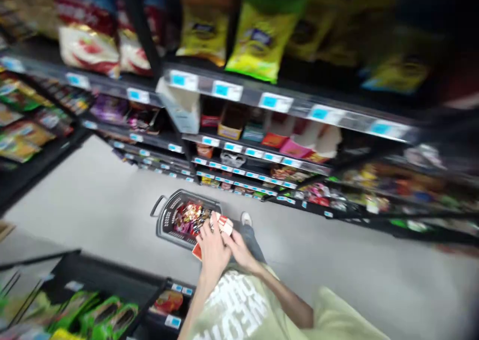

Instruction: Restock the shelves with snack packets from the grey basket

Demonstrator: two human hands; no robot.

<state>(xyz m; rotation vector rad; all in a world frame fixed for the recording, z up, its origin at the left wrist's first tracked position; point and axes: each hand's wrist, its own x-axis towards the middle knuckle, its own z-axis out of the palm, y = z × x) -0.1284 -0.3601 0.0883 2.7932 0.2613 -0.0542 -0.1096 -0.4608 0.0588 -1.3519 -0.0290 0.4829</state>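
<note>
My left hand lies across a small red-and-white box, its fingers bent over the top. From beneath the outer side of that hand a red piece shows; whether it belongs to the same box I cannot tell. My right hand grips the box from the right, thumb on its near edge. Just beyond my hands, a dark grey shopping basket on the floor is partly covered by them. Inside it is a heap of shiny wrapped sweets in red, gold and purple.
Tall shelves with price tags run along the far side, holding yellow snack bags and open display boxes. Another rack with green packets stands at lower left. The pale floor runs between them. My shoe is right of the basket.
</note>
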